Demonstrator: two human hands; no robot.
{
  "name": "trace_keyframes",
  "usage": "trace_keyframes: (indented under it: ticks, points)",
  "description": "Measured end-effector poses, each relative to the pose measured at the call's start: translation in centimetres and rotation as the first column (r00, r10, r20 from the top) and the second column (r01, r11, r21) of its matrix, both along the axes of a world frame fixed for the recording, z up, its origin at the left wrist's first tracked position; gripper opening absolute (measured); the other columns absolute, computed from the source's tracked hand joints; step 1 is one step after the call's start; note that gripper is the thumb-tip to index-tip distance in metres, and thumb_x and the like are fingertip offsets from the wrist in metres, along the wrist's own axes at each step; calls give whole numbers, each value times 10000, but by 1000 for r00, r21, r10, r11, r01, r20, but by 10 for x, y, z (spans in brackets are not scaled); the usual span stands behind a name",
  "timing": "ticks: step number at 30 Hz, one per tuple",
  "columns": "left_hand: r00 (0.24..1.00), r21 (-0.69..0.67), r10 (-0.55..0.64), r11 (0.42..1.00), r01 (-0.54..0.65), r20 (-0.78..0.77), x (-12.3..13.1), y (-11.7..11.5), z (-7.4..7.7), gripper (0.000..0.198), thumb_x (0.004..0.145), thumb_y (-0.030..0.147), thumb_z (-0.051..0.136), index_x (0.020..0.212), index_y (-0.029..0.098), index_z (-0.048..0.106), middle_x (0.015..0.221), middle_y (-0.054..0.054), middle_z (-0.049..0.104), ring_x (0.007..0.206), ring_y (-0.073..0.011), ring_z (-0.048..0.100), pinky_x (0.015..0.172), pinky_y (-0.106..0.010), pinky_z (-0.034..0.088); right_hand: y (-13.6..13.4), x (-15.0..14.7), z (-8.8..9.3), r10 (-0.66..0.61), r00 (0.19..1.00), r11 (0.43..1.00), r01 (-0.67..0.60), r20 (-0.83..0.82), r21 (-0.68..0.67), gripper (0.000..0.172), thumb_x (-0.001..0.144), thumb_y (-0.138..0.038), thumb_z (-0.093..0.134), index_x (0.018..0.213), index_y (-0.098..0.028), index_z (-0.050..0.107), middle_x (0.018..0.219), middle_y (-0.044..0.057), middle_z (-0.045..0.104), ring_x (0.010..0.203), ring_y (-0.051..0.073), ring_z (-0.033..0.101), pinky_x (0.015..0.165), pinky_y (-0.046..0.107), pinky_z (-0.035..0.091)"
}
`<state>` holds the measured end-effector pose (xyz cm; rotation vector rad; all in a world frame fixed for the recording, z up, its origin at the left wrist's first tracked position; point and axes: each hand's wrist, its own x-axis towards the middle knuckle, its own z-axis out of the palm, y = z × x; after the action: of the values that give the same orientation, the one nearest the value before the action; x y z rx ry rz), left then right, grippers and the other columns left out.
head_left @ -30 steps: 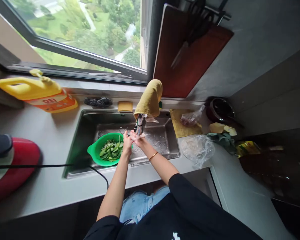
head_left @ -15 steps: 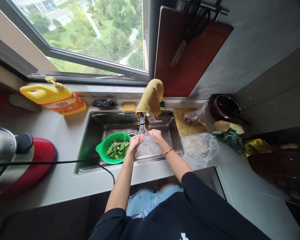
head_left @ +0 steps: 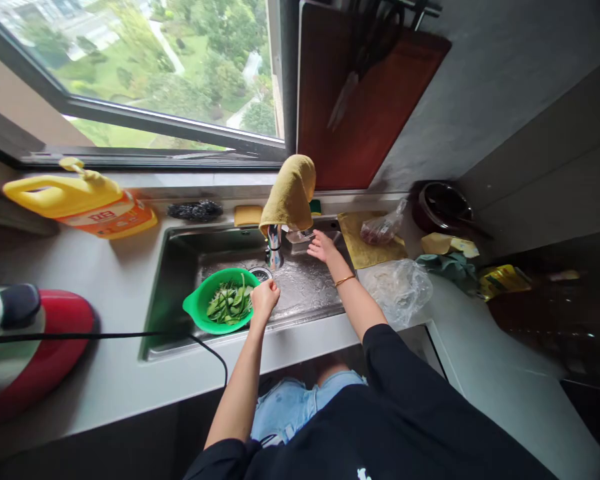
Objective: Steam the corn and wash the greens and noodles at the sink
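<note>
My left hand (head_left: pixel 265 299) is closed in a fist just right of a green plastic basin (head_left: pixel 193 304); whether anything is inside it is hidden. Green leafy vegetables (head_left: pixel 229 302) fill the basin, which sits in the left part of a steel sink (head_left: pixel 300 303). Farther back, my right hand (head_left: pixel 322 247) reaches over the sink with fingers apart and nothing in it. Its fingertips are close to the faucet (head_left: pixel 275 245) and a small clear piece beside it. A yellow cloth (head_left: pixel 291 193) drapes over the faucet's top. The sink floor is wet.
A yellow jug (head_left: pixel 87 207), a black scrubber (head_left: pixel 195 210) and a yellow sponge (head_left: pixel 248 215) stand behind the sink. At right lie a bagged reddish item (head_left: pixel 377 229), a clear plastic bag (head_left: pixel 400 290) and a dark pot (head_left: pixel 443 208). A black cord (head_left: pixel 105 335) crosses the left front.
My hands have parted from under the running water. The right moved back and opened; the left came down slightly, closed. The splashing in the sink has gone.
</note>
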<state>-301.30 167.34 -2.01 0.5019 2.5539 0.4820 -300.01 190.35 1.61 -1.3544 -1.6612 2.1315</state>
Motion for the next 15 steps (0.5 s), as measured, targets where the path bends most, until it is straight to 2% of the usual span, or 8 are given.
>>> trace_keyframes:
  ticks: [3, 5, 7, 9, 10, 12, 13, 15]
  points:
    - [974, -47, -157, 985, 167, 164, 3, 12, -7, 301, 818, 319, 575, 1067, 202, 696, 1136, -131, 710, 1099, -314, 638, 873, -366, 458, -19, 27, -10, 162, 975, 976, -181, 155, 118, 297, 679, -315, 735, 924, -164, 662, 881, 38, 702, 918, 202, 655, 859, 316, 531]
    - [945, -18, -229, 971, 239, 232, 7, 25, -14, 410, 828, 367, 590, 1194, 198, 663, 1261, -140, 662, 1176, -320, 607, 930, -374, 454, -25, 43, -13, 308, 935, 940, -328, 174, 99, 510, 541, -255, 837, 1022, -150, 702, 1071, 79, 721, 1054, 253, 642, 943, 333, 506]
    - [923, 41, -279, 960, 278, 263, 13, 39, -17, 428, 867, 370, 551, 1235, 174, 646, 1302, -147, 639, 1202, -296, 601, 976, -351, 440, -21, 56, -8, 485, 854, 852, -510, 189, 119, 709, 465, -232, 890, 1141, -154, 690, 1286, 115, 647, 1220, 294, 567, 1038, 353, 452]
    - [917, 105, -301, 953, 283, 262, 19, 55, -15, 420, 896, 365, 513, 1225, 144, 651, 1289, -159, 643, 1196, -279, 610, 988, -330, 439, -2, 69, 4, 570, 800, 784, -598, 190, 166, 696, 495, -256, 900, 1153, -163, 695, 1347, 118, 610, 1305, 318, 501, 1090, 378, 409]
    - [919, 139, -304, 951, 276, 252, 22, 65, -11, 414, 903, 360, 504, 1210, 130, 657, 1268, -164, 655, 1182, -277, 619, 981, -327, 446, 13, 77, 13, 561, 810, 793, -585, 173, 168, 606, 546, -278, 887, 1116, -169, 711, 1306, 113, 638, 1287, 320, 521, 1082, 397, 421]
    - [924, 216, -302, 943, 254, 233, 31, 91, 2, 378, 900, 336, 505, 1158, 123, 680, 1194, -160, 694, 1119, -277, 653, 943, -329, 472, 53, 99, 34, 471, 877, 872, -479, 93, 99, 380, 687, -315, 812, 1031, -181, 725, 1153, 100, 709, 1133, 281, 635, 986, 416, 505]
    - [927, 270, -302, 933, 240, 221, 36, 107, 11, 349, 893, 317, 512, 1124, 129, 693, 1153, -149, 713, 1079, -272, 671, 920, -326, 485, 78, 112, 44, 388, 921, 921, -389, 39, 35, 289, 744, -309, 767, 999, -182, 719, 1070, 94, 729, 1020, 244, 681, 913, 406, 549]
    - [933, 417, -306, 885, 207, 187, 51, 150, 32, 290, 868, 281, 535, 1054, 153, 717, 1090, -117, 738, 1015, -255, 692, 889, -311, 500, 134, 144, 63, 120, 988, 989, -128, -96, -78, 153, 803, -254, 697, 925, -161, 697, 921, 89, 739, 838, 182, 707, 799, 358, 587]
